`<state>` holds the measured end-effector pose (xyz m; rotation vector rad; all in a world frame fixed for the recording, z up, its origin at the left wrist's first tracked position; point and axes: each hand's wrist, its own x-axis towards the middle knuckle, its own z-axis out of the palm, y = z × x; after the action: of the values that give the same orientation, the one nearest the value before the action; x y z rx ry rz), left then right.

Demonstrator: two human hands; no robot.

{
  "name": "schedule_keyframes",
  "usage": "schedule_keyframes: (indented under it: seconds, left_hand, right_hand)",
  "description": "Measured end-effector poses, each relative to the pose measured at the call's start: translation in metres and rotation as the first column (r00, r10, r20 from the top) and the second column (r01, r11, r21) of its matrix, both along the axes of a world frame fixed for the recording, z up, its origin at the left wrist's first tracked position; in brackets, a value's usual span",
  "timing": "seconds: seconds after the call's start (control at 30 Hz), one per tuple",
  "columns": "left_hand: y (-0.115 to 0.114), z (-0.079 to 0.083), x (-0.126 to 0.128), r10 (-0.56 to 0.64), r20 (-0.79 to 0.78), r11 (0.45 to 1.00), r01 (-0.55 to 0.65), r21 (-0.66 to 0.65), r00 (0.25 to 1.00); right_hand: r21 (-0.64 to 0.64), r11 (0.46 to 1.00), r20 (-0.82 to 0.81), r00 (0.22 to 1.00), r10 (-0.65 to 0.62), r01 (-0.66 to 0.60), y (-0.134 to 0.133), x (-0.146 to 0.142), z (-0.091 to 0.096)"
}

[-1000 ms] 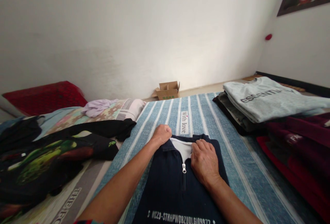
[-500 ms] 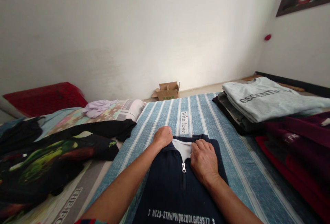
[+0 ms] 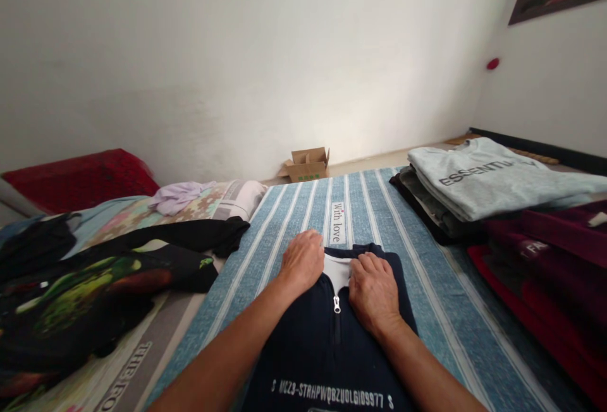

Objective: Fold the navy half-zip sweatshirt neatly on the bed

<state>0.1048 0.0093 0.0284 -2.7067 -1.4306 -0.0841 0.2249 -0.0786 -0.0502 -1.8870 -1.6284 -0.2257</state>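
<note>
A navy zip-neck sweatshirt (image 3: 327, 352) lies folded on a blue striped sheet (image 3: 427, 285), with white printed lettering across its lower part. Its white inner lining (image 3: 337, 271) shows at the collar above a metal zip pull (image 3: 336, 304). My left hand (image 3: 302, 262) lies flat on the collar's left side, partly on the sheet. My right hand (image 3: 374, 294) presses on the chest to the right of the zip, its fingertips at the collar edge. Neither hand is clearly gripping the cloth.
A folded pale grey "ESSENTIALS" T-shirt (image 3: 478, 178) tops a stack to the right, beside maroon and red garments (image 3: 535, 254). Dark printed clothing (image 3: 71, 289) and a lilac cloth (image 3: 183, 198) lie left. A cardboard box (image 3: 307, 165) stands by the wall.
My left hand has flattened and moved onto the collar from its more curled position at the collar's edge. My right hand has shifted little. The whole view has tilted slightly.
</note>
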Motion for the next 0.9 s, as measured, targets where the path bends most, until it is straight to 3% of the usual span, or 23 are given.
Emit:
schedule_keyframes:
  seconds: [0.13,0.27,0.43,0.6,0.7,0.9]
  left_hand:
    - [-0.021,-0.023,-0.006,-0.021,-0.017,0.99,0.019,-0.139,1.0]
    - [-0.021,-0.039,-0.007,0.016,-0.035,0.974,-0.024,-0.226,0.999]
    - [-0.022,-0.023,-0.002,0.02,0.01,0.981,-0.017,-0.193,1.0]
    - [-0.035,-0.002,0.022,-0.019,0.087,0.992,0.03,-0.119,0.996]
    - [-0.034,-0.003,0.04,-0.041,0.097,0.987,0.055,-0.153,0.994]
    - [-0.01,-0.013,0.062,-0.09,0.179,0.938,0.143,-0.316,0.98]
  right_hand:
    - [-0.004,1.0,0.007,1.0,-0.009,0.009,0.0,-0.001,0.0]
    - [0.021,1.0,0.024,1.0,-0.012,0.011,0.0,-0.001,0.0]
    - [0.07,0.998,0.024,1.0,-0.001,0.0,0.0,-0.001,-0.003]
    - [0.179,0.984,-0.041,0.999,-0.007,0.015,0.001,0.001,-0.002]
    - [0.192,0.981,-0.14,0.99,0.032,-0.005,0.001,0.009,0.005]
    - [0.068,0.997,-0.253,0.965,0.064,-0.048,-0.015,0.041,0.016]
